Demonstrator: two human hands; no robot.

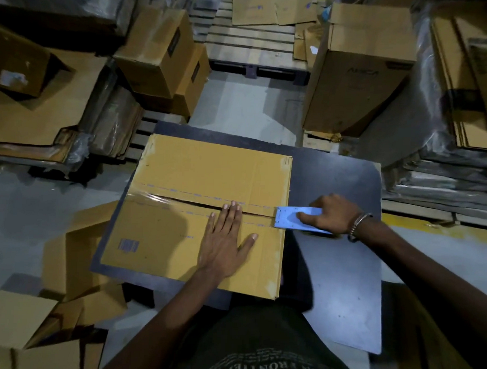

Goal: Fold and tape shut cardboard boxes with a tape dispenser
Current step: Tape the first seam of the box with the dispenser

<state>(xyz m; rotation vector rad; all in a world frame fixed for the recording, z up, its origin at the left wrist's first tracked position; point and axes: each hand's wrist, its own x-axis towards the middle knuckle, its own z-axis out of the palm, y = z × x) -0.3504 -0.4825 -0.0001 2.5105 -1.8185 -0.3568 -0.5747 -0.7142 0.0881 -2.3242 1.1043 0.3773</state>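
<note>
A brown cardboard box (198,169) lies on a dark table (341,284), its two top flaps folded shut. Clear tape (181,203) runs along the centre seam from the left edge to the right edge. My left hand (223,244) lies flat on the near flap, fingers spread, with the fingertips touching the taped seam. My right hand (332,215) grips a light blue tape dispenser (289,217) at the box's right edge, where the tape ends. A bracelet sits on my right wrist.
Stacked cardboard boxes (158,54) stand at the back left and a tall box (359,75) at the back right. A wooden pallet (250,43) lies behind. Flattened and opened cartons (76,264) lie on the floor at the left, wrapped stacks (459,136) at the right.
</note>
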